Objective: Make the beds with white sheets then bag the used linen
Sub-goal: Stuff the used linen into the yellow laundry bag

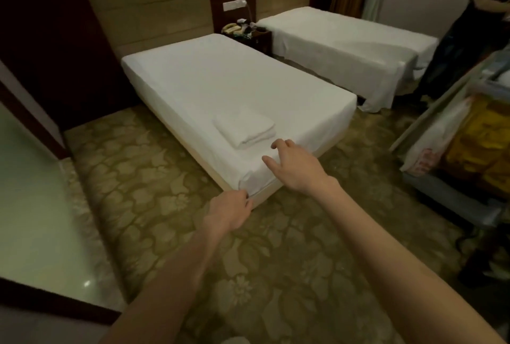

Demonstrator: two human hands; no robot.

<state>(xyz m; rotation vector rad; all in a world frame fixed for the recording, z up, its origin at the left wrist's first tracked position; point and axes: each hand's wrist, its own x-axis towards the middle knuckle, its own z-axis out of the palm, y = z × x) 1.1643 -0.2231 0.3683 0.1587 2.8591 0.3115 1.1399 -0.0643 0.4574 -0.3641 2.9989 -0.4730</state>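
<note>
White cotton sheets cover both beds, and the near bed's smooth, taut white sheet (220,81) is where the work is, at its foot corner closest to the camera. Working from the left: the left hand (230,212) is at the bottom of that corner, fingers curled in and pinching the sheet's hanging edge where it meets the pale bed base. The fabric there is bunched into a small fold, so the tuck looks unfinished. A tug too hard could, I judge, drag the flat top into wrinkles or pull out the side that already lies neat.

Just beyond sits a folded white linen stack (245,130), soft and rectangular, near the corner; lifting the mattress edge might tip it toward the patterned olive carpet (138,192).

The right hand (296,168) hovers over the corner's top, fingers spread and loose, grasping nothing, apparently ready to press the sheet flat.

Further right, the far bed's loosely draped white sheet (345,37) hangs untucked, its hem pooling at the floor.
</note>
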